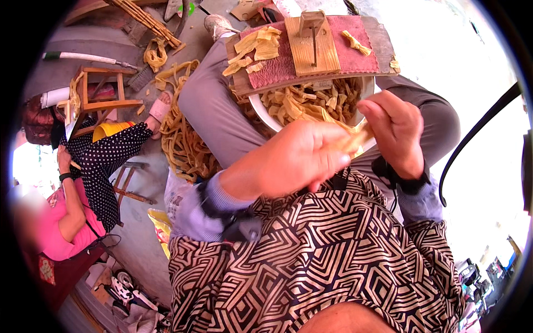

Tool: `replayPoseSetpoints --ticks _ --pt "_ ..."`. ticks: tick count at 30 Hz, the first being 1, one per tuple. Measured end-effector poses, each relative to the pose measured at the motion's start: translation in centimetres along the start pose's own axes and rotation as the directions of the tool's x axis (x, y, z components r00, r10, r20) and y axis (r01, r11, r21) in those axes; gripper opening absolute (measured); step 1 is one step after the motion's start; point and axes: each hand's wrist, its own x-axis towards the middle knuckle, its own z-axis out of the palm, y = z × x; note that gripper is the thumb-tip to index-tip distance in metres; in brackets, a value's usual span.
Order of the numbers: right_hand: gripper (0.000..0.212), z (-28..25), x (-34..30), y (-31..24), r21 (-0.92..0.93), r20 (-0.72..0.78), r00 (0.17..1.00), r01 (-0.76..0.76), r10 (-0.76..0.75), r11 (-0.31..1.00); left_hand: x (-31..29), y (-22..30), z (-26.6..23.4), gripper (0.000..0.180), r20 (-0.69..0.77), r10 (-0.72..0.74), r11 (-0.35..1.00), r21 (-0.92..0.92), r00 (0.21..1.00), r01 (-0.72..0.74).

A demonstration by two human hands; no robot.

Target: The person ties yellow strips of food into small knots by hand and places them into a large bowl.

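Note:
Over my lap, my left hand (302, 158) closes round one end of a limp, yellowish strip (355, 140). My right hand (395, 130) pinches the same strip close by, a short stretch showing between them. Motion smears both hands a little. Just beyond them, between my knees, a white basin (256, 106) holds many cut yellow-brown pieces. Across the basin lies a wooden board (383, 41) with a red cloth (355, 61). On the cloth stands a small wooden block (327, 53) with a thin upright metal piece, and flat yellow pieces (266, 43) lie beside it.
Long yellow strips (186, 144) are heaped on the floor left of my knee. Farther left, another person in polka-dot trousers (111, 158) sits by a wooden stool (111, 104). A broom (141, 77) and bundled sticks (144, 19) lie at the upper left.

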Motion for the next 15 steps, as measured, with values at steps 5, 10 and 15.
replayPoseSetpoints --ticks 5,10,15 --pt "0.011 -3.2 0.1 -4.4 0.416 0.472 0.843 0.047 -0.260 0.908 -2.7 7.4 0.8 0.024 0.170 0.537 0.538 0.686 0.826 -0.490" --pt "0.033 -1.8 0.4 -2.9 0.708 0.467 0.882 -0.418 0.066 0.569 2.9 0.7 -0.8 0.037 -0.219 0.346 0.919 -0.120 0.913 -0.377" --pt "0.027 3.7 1.5 5.0 0.126 -0.143 0.954 -0.247 0.264 0.961 8.6 -6.8 0.0 0.034 -0.261 0.138 0.838 -0.484 0.955 -0.253"
